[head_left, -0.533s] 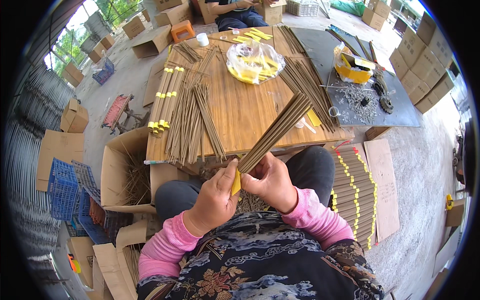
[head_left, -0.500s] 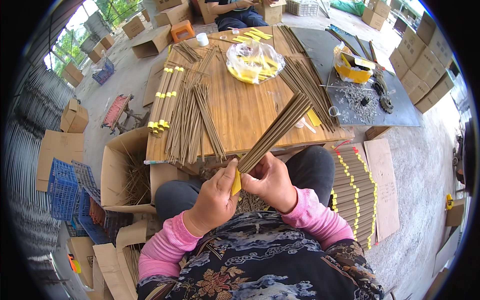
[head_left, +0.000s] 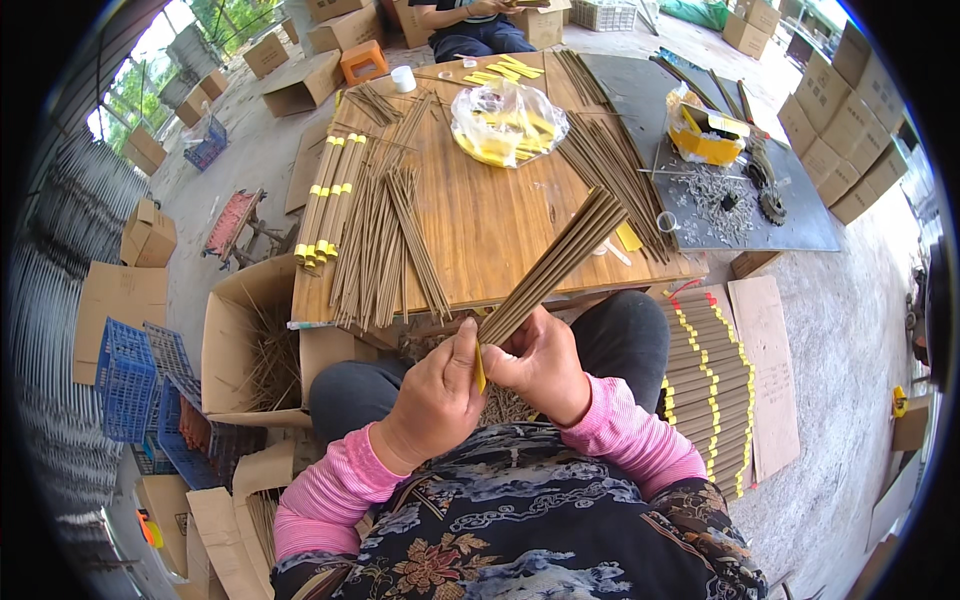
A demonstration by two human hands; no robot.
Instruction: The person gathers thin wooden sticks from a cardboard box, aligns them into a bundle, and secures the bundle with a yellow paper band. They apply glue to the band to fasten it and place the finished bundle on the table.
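Note:
A slanting bundle of brown incense sticks (head_left: 556, 258) rises over the table's near edge, its lower end between my two hands. My right hand (head_left: 548, 368) is closed round the lower part of the bundle. At that same end my left hand (head_left: 425, 405) pinches a yellow paper strip (head_left: 481, 371) against the sticks, thumb pointing up. The strip is seen nearly edge-on, and my fingers hide part of it. Loose incense sticks (head_left: 375, 250) lie on the wooden table (head_left: 480, 230) beyond my left hand, beside several rolls banded in yellow (head_left: 333, 195).
A plastic bag of yellow strips (head_left: 508, 125) sits mid-table. On the dark board (head_left: 800, 215) at right are a yellow box (head_left: 708, 140) and small scraps. A carton of sticks (head_left: 225, 350) stands left of my knees; banded bundles (head_left: 710, 380) lie right. Another person (head_left: 480, 35) sits opposite.
The yellow strip has turned from showing its face to nearly edge-on as my left fingers shift slightly right. The bundle's upper end has moved a little to the right.

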